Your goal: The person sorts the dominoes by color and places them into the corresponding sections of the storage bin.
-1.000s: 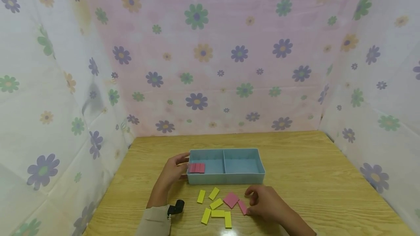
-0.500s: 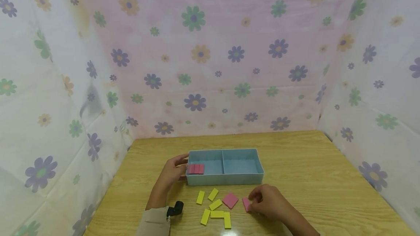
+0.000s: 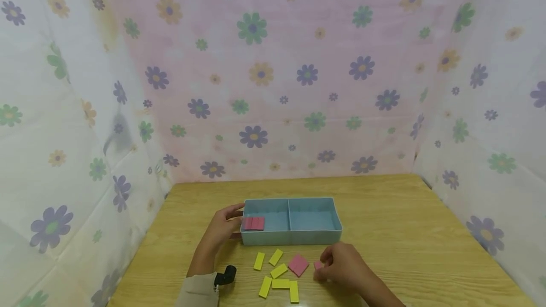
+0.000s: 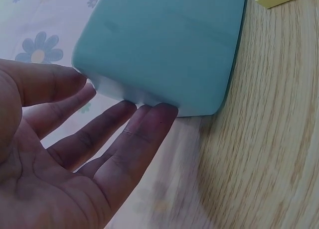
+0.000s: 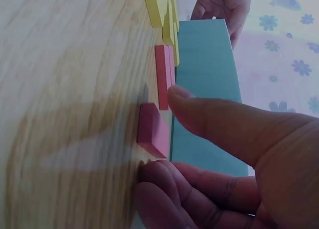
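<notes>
My left hand (image 3: pixel 223 224) rests at the left end of a light blue two-compartment box (image 3: pixel 292 237); its fingertips touch the end wall (image 4: pixel 149 92). Several pink blocks (image 3: pixel 254 223) sit together at the left end of the left compartment. My right hand (image 3: pixel 343 265) is low over the table, around a loose pink block (image 5: pixel 152 129). In the right wrist view this block lies between thumb and fingers, with a gap below the thumb and the fingertips right at its lower end. Two pink blocks (image 3: pixel 298 265) lie side by side to its left.
Several yellow blocks (image 3: pixel 279 270) lie scattered on the wooden table (image 3: pixel 405 231) in front of the box. The box's right compartment (image 3: pixel 314 214) shows a bare floor. Flower-patterned cloth (image 3: pixel 273 75) encloses the back and sides.
The loose pink block has shifted right, away from the pink pair, and turned, with my right hand at it. My left hand stays at the box's end.
</notes>
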The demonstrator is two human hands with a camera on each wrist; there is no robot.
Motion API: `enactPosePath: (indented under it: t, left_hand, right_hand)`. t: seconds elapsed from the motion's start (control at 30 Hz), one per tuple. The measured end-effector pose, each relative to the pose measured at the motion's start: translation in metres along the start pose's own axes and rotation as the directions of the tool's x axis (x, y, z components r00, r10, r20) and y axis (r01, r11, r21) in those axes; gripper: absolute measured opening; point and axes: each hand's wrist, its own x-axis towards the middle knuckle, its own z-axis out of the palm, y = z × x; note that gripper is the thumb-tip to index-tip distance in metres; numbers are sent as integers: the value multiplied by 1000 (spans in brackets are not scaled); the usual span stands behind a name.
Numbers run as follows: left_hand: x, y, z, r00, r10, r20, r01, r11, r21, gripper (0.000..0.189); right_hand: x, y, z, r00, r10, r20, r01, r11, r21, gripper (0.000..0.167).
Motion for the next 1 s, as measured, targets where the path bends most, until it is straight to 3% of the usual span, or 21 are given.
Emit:
enactPosePath:
  t: [0.3,1.0]
  left_hand:
    - [1,0,-1,1000,12,5,-12,1000,16,52]
    - [-1,-2,0,1000,3,-19,-2,1000,11,50]
  right_hand:
    - [3,-2,5,999,-13,-38,10,997,-72,31]
    - [4,6,4,998,-39,42,43,996,-78,21]
